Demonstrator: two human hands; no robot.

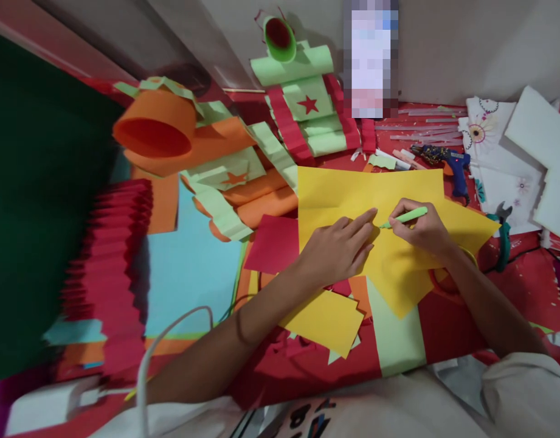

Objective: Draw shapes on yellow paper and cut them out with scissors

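A large sheet of yellow paper point(334, 194) lies on the red-covered table in front of me. My left hand point(341, 248) rests on it, palm down with the fingers stretched out to the right. In my right hand point(419, 230) is a light green pen point(411, 215), gripped between thumb and fingers. Its tip meets the yellow sheet just right of my left fingertips. Closer to me lies a smaller yellow piece point(328, 319) with a notched edge, over red scraps. A pale green strip point(396, 328) sticks out from under the large sheet.
Behind stand an orange paper figure point(225, 143) and a green one point(309, 103) with a red star. At right are a blue glue gun point(457, 170), pliers point(503, 234) and white sheets point(542, 158). Pleated red paper point(110, 274) and blue paper point(188, 286) lie left. A white cable point(145, 365) loops near my left arm.
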